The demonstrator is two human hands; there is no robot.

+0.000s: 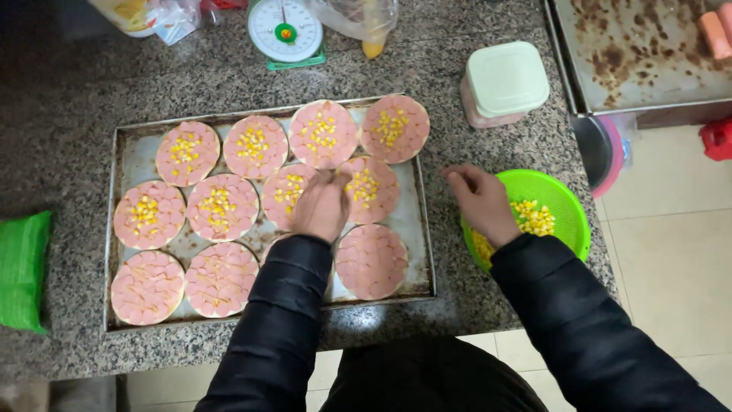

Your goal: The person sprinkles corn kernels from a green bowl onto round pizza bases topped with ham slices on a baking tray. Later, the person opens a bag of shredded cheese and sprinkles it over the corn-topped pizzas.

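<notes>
A metal baking tray [122,156] on the granite counter holds several round pizza bases covered with pink sausage slices. Most carry yellow corn kernels [252,143] in the middle; the front row bases [371,261] show only sausage. My left hand [321,206] hovers over the middle of the tray, fingers pinched together just above a corn-topped base [369,187]; whether it holds kernels I cannot tell. My right hand [483,202] is at the near rim of a green strainer bowl [568,204] of corn [534,217], fingers curled with a pinch of corn.
A white kitchen scale [284,30] stands behind the tray. A pink tub with a pale lid [503,82] sits beside it, a dirty baking tray [640,53] at back right, a green packet [21,268] at left. The counter edge runs along the front.
</notes>
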